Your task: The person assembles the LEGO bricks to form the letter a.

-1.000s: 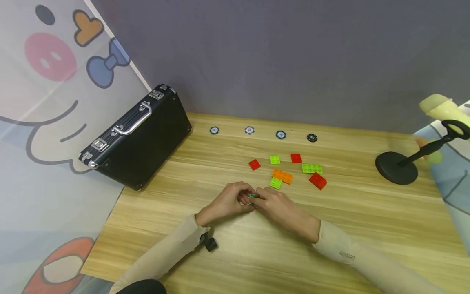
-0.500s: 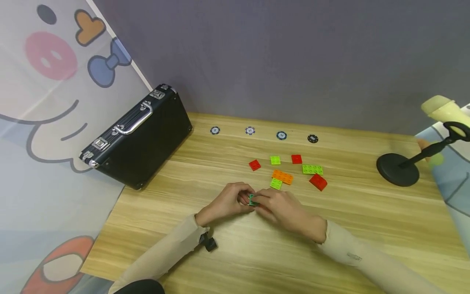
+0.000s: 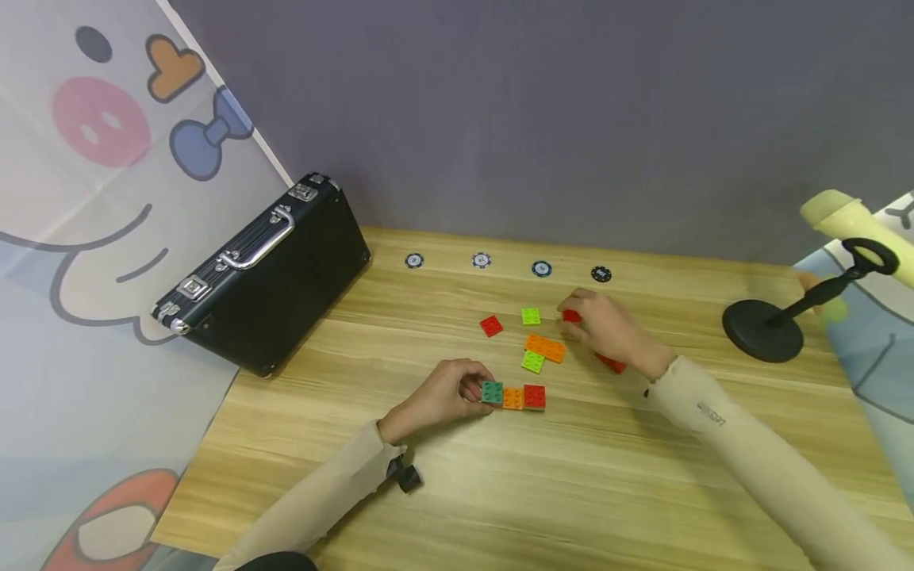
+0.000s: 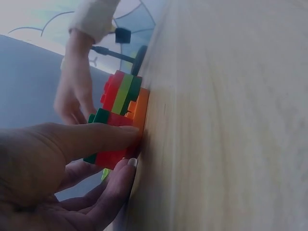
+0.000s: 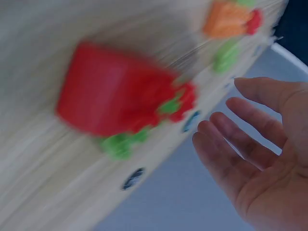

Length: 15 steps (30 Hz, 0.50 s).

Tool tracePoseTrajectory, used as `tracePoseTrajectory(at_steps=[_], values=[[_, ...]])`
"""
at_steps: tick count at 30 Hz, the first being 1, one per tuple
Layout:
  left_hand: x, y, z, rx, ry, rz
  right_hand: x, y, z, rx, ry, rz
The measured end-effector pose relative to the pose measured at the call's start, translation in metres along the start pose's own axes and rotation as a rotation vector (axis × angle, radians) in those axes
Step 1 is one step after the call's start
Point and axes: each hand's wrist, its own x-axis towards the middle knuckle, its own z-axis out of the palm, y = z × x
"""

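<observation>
My left hand point(image 3: 437, 400) pinches the left end of a building-brick model on the table. Its thumb presses a red brick point(image 4: 113, 156) capped by a dark green brick point(image 3: 492, 392). An orange base brick point(image 3: 512, 399) joins this to a second stack, topped by a red brick point(image 3: 534, 396) over lime and green layers. My right hand point(image 3: 610, 329) hovers by a small red brick point(image 3: 571, 316), which it partly covers. Its fingers are spread with nothing between them in the right wrist view. A larger red brick point(image 5: 101, 86) with a curved side lies below it.
Loose bricks lie beyond the model: orange point(image 3: 545, 349), lime point(image 3: 531, 362), another lime point(image 3: 531, 316) and red point(image 3: 491, 326). Poker chips point(image 3: 541, 269) line the back. A black case point(image 3: 286, 277) stands left; a black stand point(image 3: 764, 331) is at right.
My right hand has left the model and moved right and away, over the loose bricks. The model's orange and red parts now show. The left hand stays in place.
</observation>
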Motion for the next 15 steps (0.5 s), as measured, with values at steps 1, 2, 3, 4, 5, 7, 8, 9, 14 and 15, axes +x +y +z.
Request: tracePoseTrajectory(at_steps=[1,2,3,4,5,7,8,9,14,15], values=[[0.000,0.000,0.000,-0.003,0.000,0.000,0.002,0.006,0.001,-0.003,-0.018,0.019],[-0.001,0.000,0.001,-0.004,0.001,-0.001,0.005,0.012,0.002,-0.011,-0.033,0.027],[-0.001,0.000,0.001,-0.004,0.002,-0.002,0.006,0.017,0.002,-0.019,-0.047,0.034],[-0.001,0.000,0.001,-0.004,0.002,-0.002,0.008,0.020,0.003,-0.025,-0.058,0.039],[-0.001,0.000,0.001,-0.003,0.001,-0.002,0.009,0.023,0.004,-0.029,-0.065,0.044],[-0.002,0.000,0.002,0.000,0.002,-0.003,0.012,0.026,0.006,-0.035,-0.071,0.055],[-0.002,0.000,0.002,0.003,0.004,-0.004,0.013,0.027,0.007,-0.035,-0.069,0.060],[-0.002,0.000,0.001,0.004,0.006,-0.004,0.015,0.028,0.007,-0.035,-0.063,0.064],[-0.002,0.000,0.001,0.008,0.014,-0.004,0.023,0.031,0.008,-0.050,-0.034,0.086],[-0.002,0.000,0.001,0.009,0.014,-0.003,0.024,0.031,0.008,-0.054,-0.035,0.089]])
